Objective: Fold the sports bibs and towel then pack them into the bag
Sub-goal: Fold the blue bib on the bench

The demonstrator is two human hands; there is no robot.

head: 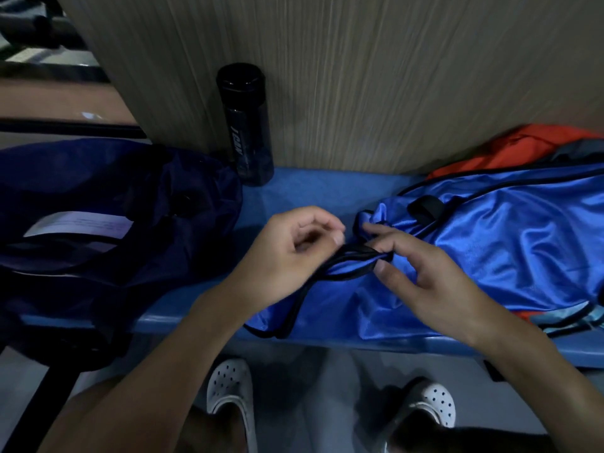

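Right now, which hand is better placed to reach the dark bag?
Left. The left hand is nearer the dark bag; the right hand pinches a strap of the blue bib on the far side.

Can't read the blurred print on label of navy bag, itself cropped by left edge. Can't tell whether left hand grips strap of blue bib: runs under the palm. Cropped at right: blue bib, plus orange bib mostly buried beneath. Can't identify pale cloth poking out underneath at right edge. Too blurred to make out: bottle lettering.
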